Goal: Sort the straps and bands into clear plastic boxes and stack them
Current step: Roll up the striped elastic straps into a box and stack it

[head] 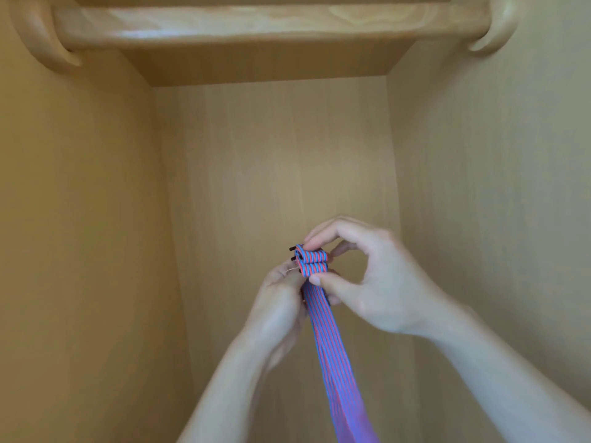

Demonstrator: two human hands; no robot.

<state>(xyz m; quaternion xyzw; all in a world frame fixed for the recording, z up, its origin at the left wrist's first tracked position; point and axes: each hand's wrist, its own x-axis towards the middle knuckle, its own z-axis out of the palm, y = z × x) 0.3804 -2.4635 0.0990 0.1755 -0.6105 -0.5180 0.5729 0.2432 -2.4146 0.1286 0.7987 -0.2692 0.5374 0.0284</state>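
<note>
A blue and red striped strap (332, 350) hangs from my hands down to the bottom edge of the frame. Its upper end is folded into a small bundle (311, 259) with black buckle bars sticking out on the left. My right hand (377, 282) pinches that bundle between forefinger on top and thumb underneath. My left hand (279, 302) holds the strap just below the bundle, its fingers curled round it from the left. No clear plastic box is in view.
I face into a wooden wardrobe: a back panel (271, 187), a left side wall (80, 219) and a right side wall (495, 187). A thick wooden rail (256, 24) runs across the top, under a shelf.
</note>
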